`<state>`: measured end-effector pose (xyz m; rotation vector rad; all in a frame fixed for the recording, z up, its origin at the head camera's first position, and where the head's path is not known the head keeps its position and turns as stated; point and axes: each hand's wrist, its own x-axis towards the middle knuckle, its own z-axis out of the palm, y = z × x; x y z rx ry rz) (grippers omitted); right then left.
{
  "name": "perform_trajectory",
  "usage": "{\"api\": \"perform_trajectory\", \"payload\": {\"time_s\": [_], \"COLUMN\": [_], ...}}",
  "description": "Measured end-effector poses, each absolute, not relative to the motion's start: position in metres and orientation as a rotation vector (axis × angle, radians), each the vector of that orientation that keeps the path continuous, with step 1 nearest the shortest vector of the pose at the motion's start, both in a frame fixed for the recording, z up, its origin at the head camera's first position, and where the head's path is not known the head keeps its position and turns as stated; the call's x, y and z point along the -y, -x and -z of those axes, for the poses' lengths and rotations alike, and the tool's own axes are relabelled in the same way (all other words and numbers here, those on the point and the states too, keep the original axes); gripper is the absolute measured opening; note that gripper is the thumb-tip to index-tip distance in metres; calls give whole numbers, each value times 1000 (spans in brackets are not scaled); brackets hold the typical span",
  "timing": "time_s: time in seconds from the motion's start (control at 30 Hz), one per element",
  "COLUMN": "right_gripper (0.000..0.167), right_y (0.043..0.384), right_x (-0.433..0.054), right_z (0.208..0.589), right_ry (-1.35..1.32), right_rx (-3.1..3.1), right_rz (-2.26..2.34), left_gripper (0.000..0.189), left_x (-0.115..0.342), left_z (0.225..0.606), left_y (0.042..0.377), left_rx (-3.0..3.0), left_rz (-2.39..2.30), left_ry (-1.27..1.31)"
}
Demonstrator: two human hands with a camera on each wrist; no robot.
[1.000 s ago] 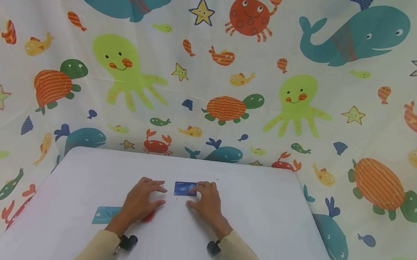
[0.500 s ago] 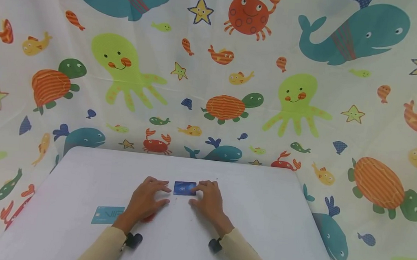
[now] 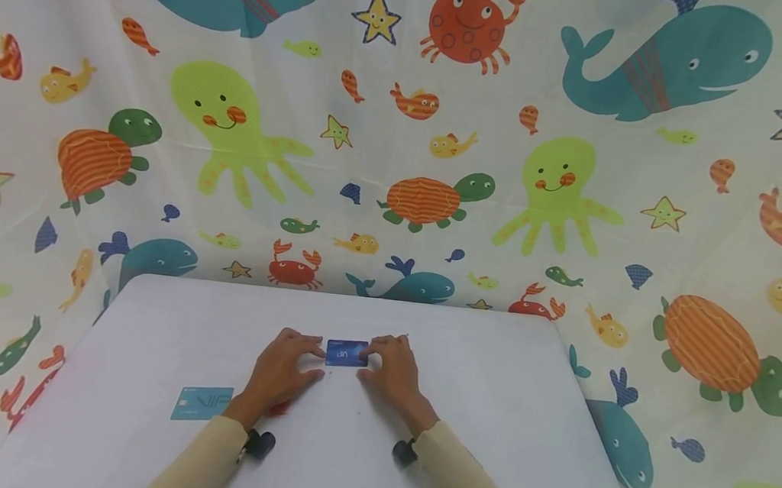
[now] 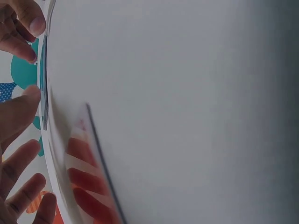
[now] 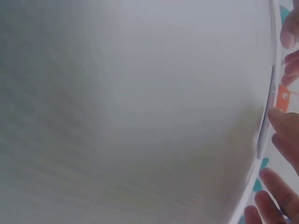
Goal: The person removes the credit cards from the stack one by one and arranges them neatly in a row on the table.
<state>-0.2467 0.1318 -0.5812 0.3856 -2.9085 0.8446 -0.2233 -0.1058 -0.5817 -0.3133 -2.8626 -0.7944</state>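
Observation:
A small dark blue card (image 3: 346, 353) marked "VIP", its lettering upside down in the head view, lies flat between my hands. My right hand (image 3: 393, 373) is at its right end, the index fingertip touching that edge and the thumb lower, off the card. My left hand (image 3: 284, 370) is at its left end, fingertips very near the edge; contact cannot be told. Thumb and fingers of both hands are spread apart. Under my left wrist shows a bit of a red item (image 3: 279, 407), seen as a red-and-white striped card (image 4: 88, 179) in the left wrist view.
A larger teal "VIP" card (image 3: 202, 404) lies left of my left forearm. The white table (image 3: 502, 413) carries all the cards. Behind it hangs a curtain (image 3: 362, 173) printed with sea animals. A dark wrist camera is on each wrist.
My left hand has moved right and closer to the blue card's left edge, uncovering more of the teal card. My right hand and the blue card have hardly moved.

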Motion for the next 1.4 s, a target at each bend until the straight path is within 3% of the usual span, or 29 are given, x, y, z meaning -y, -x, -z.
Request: {"api": "perform_trajectory", "payload": {"time_s": [0.57, 1.4], "right_gripper": [20, 22], "right_y": [265, 266], "right_x": [-133, -130], "right_z": [581, 575], "right_ry": [-509, -512], "right_rx": [2917, 2946], "right_rz": [-783, -820], "left_gripper": [35, 30], "left_x": [91, 89], "left_z": [582, 583], "left_y": [240, 245], "left_rx": [2824, 2844], "left_rz": [801, 781], "left_ry": [421, 376]}}
